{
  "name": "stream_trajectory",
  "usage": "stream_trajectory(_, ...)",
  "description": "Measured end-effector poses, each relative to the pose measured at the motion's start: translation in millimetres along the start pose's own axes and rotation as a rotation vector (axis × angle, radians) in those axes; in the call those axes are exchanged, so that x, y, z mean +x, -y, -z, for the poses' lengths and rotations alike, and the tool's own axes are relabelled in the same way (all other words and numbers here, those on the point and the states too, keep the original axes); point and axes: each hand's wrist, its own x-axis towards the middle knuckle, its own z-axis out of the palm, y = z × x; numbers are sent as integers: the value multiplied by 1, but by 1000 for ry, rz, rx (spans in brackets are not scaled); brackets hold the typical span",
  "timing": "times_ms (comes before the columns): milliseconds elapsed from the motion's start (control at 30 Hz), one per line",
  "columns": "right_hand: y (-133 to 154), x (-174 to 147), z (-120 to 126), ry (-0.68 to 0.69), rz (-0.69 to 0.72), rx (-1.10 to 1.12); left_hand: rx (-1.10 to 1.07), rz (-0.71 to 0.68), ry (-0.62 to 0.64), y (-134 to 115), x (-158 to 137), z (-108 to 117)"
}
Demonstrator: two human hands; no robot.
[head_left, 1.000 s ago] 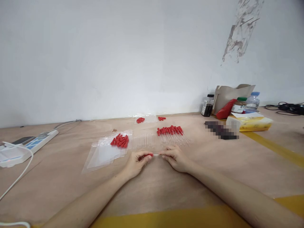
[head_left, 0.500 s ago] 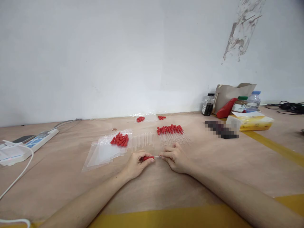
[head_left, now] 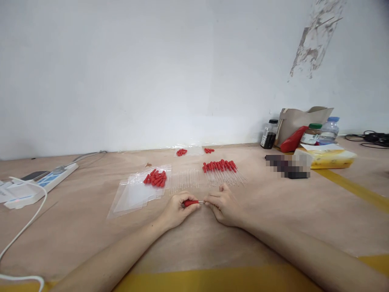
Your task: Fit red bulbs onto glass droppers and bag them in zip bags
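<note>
My left hand (head_left: 179, 209) pinches a red rubber bulb (head_left: 191, 202) between thumb and fingers. A thin clear glass dropper tube (head_left: 201, 202) runs from the bulb's mouth into the closed fingers of my right hand (head_left: 221, 205), which hide most of it. Just beyond my hands lies a row of bare glass tubes (head_left: 184, 179). To its right are several droppers with red bulbs fitted (head_left: 221, 168), their tubes pointing toward me. A pile of loose red bulbs (head_left: 156, 178) rests on clear plastic bags (head_left: 130, 198) left of the row.
Two small groups of red bulbs (head_left: 181, 152) lie near the wall. A power strip (head_left: 42, 186) with a white cable (head_left: 33, 215) is at left. At right stand a tissue pack (head_left: 331, 158), a dark bottle (head_left: 269, 134), a green-lidded jar (head_left: 311, 134) and a grey bag (head_left: 293, 121).
My hands have come slightly closer together, and less of the glass tube shows between the bulb and my right fingers. The whole view has shifted a little.
</note>
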Motion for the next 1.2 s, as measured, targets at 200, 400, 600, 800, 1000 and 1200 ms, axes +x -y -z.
stream_trajectory(200, 3, 4, 5, 10, 14, -62, 11, -36, -8, 3, 4, 5)
stream_trajectory(400, 4, 5, 19, 76, -9, -256, 72, -14, -23, 12, 0, 12)
stream_trajectory(600, -40, 26, 32, 64, -655, -123, 150, 55, 45, 21, -3, 14)
stream_trajectory(800, -69, 55, 13, 21, -869, -174, 217, -9, 93, 12, -2, 15)
stream_trajectory(1000, -68, 62, -4, 55, -881, -233, 209, -1, 96, 10, -3, 15)
stream_trajectory(1200, -67, 64, -10, 61, -905, -246, 210, -12, 99, 11, -2, 15)
